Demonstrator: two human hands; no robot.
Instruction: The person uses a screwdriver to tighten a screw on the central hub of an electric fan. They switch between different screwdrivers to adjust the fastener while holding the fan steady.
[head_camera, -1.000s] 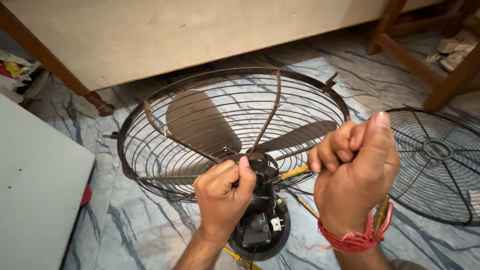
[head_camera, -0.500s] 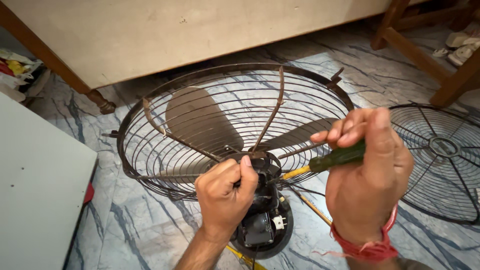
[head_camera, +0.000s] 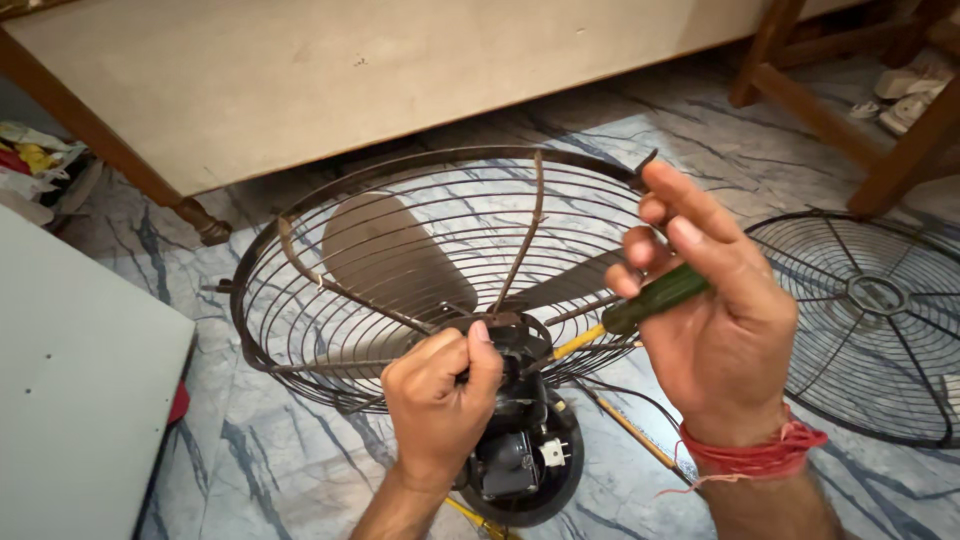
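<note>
Head view, left hand: the left hand is closed tight around the hub at the back of the rear fan guard, just above the black motor housing, and it has kept that clamp through the last second.
Head view, right hand: the right hand holds a green-handled screwdriver, thumb and fingers loosely wrapped, the upper fingers spread. A second ago it was a shut fist with the tool hidden; now the handle lies across the palm and the yellow shaft points in at the hub.
Head view, fan: the guard stands tilted on the marbled floor, the brown blades inside it, wires trailing from the motor.
Meaning of the change: I judge the tool has been turned round and brought to bear on a fastening at the hub, while the other hand steadies the fan.
Nearby: a loose front grille lies flat to the right, well apart; wooden furniture legs stand behind.
</note>
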